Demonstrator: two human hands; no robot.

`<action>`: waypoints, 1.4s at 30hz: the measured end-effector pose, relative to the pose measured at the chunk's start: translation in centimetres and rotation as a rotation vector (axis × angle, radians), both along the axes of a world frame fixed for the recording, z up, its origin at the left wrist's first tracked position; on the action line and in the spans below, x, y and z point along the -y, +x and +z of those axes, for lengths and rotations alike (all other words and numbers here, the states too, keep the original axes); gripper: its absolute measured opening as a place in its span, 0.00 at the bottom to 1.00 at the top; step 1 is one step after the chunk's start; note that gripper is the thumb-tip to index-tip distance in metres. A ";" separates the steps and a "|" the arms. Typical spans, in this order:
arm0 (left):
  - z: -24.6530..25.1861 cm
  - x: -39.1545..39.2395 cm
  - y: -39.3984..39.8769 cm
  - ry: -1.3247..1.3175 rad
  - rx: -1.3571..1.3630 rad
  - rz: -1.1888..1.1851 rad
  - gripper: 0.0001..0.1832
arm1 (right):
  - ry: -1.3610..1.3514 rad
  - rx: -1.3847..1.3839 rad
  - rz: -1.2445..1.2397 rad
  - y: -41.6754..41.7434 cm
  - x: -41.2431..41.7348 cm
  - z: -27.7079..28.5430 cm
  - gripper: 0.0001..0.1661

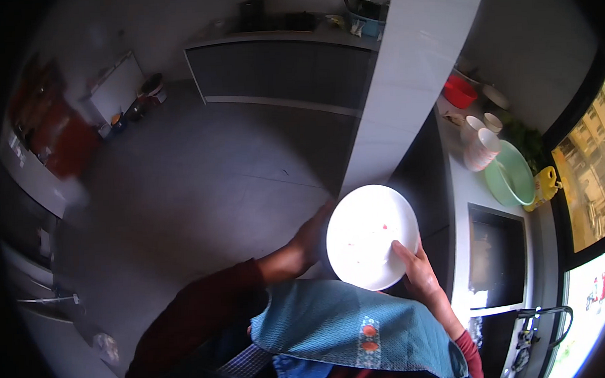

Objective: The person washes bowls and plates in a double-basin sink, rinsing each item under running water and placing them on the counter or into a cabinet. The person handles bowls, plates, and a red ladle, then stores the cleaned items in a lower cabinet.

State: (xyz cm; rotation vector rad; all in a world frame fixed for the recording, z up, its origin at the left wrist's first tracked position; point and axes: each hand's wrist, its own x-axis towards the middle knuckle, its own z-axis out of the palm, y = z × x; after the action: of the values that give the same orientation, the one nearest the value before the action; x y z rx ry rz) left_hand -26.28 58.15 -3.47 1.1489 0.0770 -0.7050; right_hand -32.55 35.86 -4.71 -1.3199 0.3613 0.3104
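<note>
In front of my body I hold a round white dish (367, 232) with small red specks on its inner surface. My right hand (418, 267) grips its right edge, the thumb lying over the rim onto the inside. At the left edge is my left hand (314, 234), dark and partly hidden behind the dish, its fingers out of sight. Below the dish a teal cloth with a patterned strip (359, 323) covers my chest.
To the right, a counter (457, 192) bears a green basin (509, 175), white cups (482, 149), a red bowl (460, 91) and a yellow jug (545, 186). Nearer are a sink (497, 256) and a black faucet (566, 319). A white pillar (409, 83) rises ahead.
</note>
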 end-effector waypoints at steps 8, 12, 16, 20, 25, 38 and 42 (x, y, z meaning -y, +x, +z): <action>-1.7 -16.7 1.3 -0.038 0.064 0.446 0.27 | 0.001 -0.094 0.388 12.0 -16.1 -1.2 0.49; -4.0 -19.7 2.4 0.011 0.100 0.538 0.28 | 0.044 -0.157 0.537 16.4 -20.1 -0.8 0.48; -4.1 -20.4 6.5 0.289 0.303 0.478 0.27 | 0.046 -0.116 0.654 21.5 -21.0 -5.0 0.46; -2.6 -22.4 14.4 0.463 0.317 0.412 0.25 | -0.001 -0.130 0.673 29.4 -23.3 -5.3 0.49; -0.1 -21.2 24.5 0.759 0.519 0.336 0.29 | 0.008 -0.068 0.574 39.8 -21.9 -5.6 0.49; -4.0 -23.1 46.9 0.120 -0.200 0.839 0.24 | 0.055 -0.096 0.733 60.6 -25.9 -8.5 0.48; -9.5 -26.8 56.9 0.043 -0.144 0.659 0.24 | -0.035 -0.175 0.525 68.6 -26.9 -8.0 0.47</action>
State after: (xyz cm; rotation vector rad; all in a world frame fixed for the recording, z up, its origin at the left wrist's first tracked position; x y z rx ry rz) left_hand 30.62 84.92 -13.01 1.0264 0.5680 -0.1955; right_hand 36.03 62.74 -12.67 -1.4136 0.1600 0.8664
